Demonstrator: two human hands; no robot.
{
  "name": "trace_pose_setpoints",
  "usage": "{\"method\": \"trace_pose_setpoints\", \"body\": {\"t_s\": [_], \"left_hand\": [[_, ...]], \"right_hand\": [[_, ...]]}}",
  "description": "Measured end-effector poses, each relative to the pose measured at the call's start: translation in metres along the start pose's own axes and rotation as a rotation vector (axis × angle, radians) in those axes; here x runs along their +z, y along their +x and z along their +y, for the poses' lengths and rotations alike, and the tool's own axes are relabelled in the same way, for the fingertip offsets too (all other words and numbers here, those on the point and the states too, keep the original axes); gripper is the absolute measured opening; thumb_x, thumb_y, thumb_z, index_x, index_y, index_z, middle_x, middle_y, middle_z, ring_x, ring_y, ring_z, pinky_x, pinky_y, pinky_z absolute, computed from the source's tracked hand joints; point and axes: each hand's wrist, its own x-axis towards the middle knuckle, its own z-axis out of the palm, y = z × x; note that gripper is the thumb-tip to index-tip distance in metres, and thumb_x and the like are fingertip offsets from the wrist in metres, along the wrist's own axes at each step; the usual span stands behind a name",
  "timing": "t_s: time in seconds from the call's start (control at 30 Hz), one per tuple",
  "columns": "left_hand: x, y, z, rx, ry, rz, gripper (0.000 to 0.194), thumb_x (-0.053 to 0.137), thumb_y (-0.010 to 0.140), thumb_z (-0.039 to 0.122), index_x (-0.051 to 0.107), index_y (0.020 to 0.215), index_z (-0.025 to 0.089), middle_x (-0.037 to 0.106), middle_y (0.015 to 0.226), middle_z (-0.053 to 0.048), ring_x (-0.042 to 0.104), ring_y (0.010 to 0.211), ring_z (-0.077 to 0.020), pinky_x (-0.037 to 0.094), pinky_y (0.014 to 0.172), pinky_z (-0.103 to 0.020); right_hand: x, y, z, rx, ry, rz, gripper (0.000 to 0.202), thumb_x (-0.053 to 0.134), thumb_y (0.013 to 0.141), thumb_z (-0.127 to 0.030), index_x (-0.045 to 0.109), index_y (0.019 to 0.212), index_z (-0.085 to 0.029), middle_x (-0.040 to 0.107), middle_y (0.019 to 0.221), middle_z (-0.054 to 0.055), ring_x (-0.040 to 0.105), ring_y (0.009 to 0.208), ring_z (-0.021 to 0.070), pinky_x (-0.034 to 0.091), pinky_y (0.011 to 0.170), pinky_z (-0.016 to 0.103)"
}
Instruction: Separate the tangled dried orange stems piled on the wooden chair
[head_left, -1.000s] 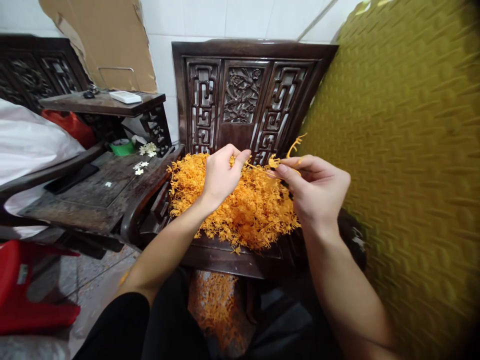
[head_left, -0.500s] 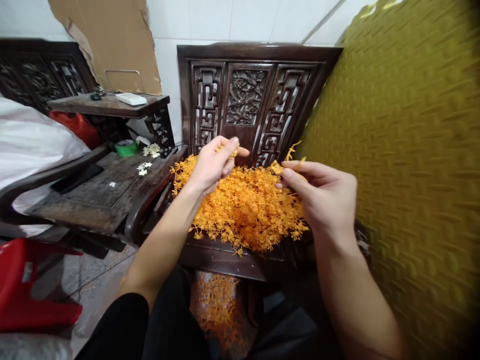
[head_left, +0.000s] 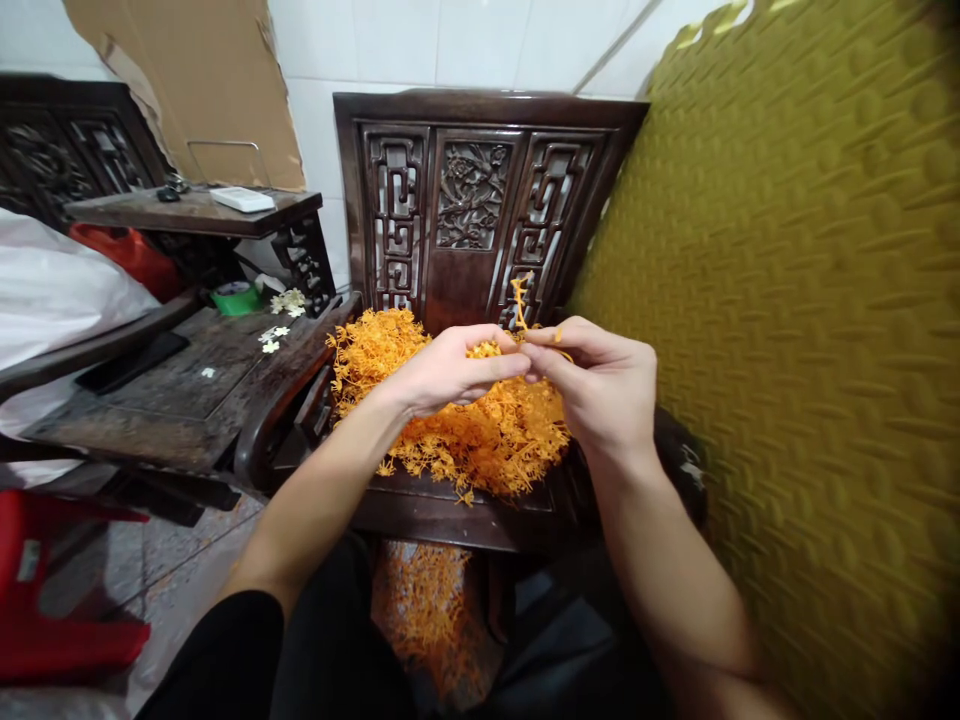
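Note:
A heap of small orange plastic sprigs (head_left: 457, 440) lies on the seat of a dark carved wooden chair (head_left: 465, 210). My left hand (head_left: 450, 372) and my right hand (head_left: 600, 385) meet fingertip to fingertip above the heap. Between them they pinch one orange sprig (head_left: 519, 305), whose stem curls upward from my right fingers. My left hand also holds a small orange piece against the sprig's base. More orange pieces (head_left: 427, 600) lie in a pile below the chair's front edge, between my knees.
An olive quilted cushion (head_left: 787, 300) fills the right side. To the left stands a dark wooden side table (head_left: 172, 390) with white flowers, a green tape roll (head_left: 236, 297) and a phone. A red plastic stool (head_left: 45, 600) sits at lower left, cardboard against the tiled wall.
My left hand came down and rightward from above the heap to meet my right hand. Both now pinch the same sprig; the hands were apart before.

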Motion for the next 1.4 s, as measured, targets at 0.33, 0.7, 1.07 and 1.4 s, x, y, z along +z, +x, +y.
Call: {"method": "trace_pose_setpoints", "body": {"t_s": [0.33, 0.7, 1.07, 1.4], "left_hand": [[0.009, -0.03, 0.027, -0.02, 0.031, -0.16, 0.037, 0.083, 0.085, 0.044, 0.055, 0.079, 0.02, 0.042, 0.053, 0.008, 0.033, 0.043, -0.0043, 0.022, 0.042, -0.02], [-0.001, -0.011, 0.015, 0.185, 0.265, 0.222, 0.011, 0.061, 0.094, 0.021, 0.062, 0.105, 0.018, 0.074, 0.088, -0.001, 0.043, 0.047, -0.0031, 0.032, 0.045, -0.02], [0.012, 0.013, -0.016, 0.213, 0.768, 0.319, 0.043, 0.075, 0.093, 0.039, 0.073, 0.126, 0.012, 0.075, 0.132, -0.015, 0.07, 0.122, -0.0273, 0.047, 0.113, -0.045], [0.0, 0.017, -0.02, -0.03, -0.009, 0.039, 0.032, 0.078, 0.088, 0.047, 0.062, 0.083, 0.02, 0.034, 0.054, 0.011, 0.023, 0.043, -0.0034, 0.013, 0.046, -0.024]], "right_hand": [[-0.029, 0.032, 0.029, 0.229, 0.316, 0.373, 0.031, 0.097, 0.055, -0.023, 0.073, 0.074, -0.022, 0.062, 0.063, -0.006, 0.036, 0.044, 0.0041, 0.022, 0.039, 0.021], [-0.021, 0.031, 0.016, 0.445, 0.464, 0.183, 0.046, 0.102, 0.052, -0.032, 0.071, 0.084, -0.021, 0.06, 0.072, -0.005, 0.035, 0.049, 0.0017, 0.016, 0.037, 0.017], [-0.004, 0.025, 0.007, 0.43, 0.449, 0.069, 0.039, 0.099, 0.061, -0.036, 0.072, 0.086, -0.024, 0.057, 0.076, -0.003, 0.04, 0.058, 0.0065, 0.021, 0.039, 0.021], [0.003, 0.017, 0.007, 0.287, 0.325, 0.005, 0.031, 0.093, 0.073, -0.042, 0.073, 0.089, -0.023, 0.059, 0.07, -0.003, 0.036, 0.049, 0.0054, 0.02, 0.037, 0.021]]}}
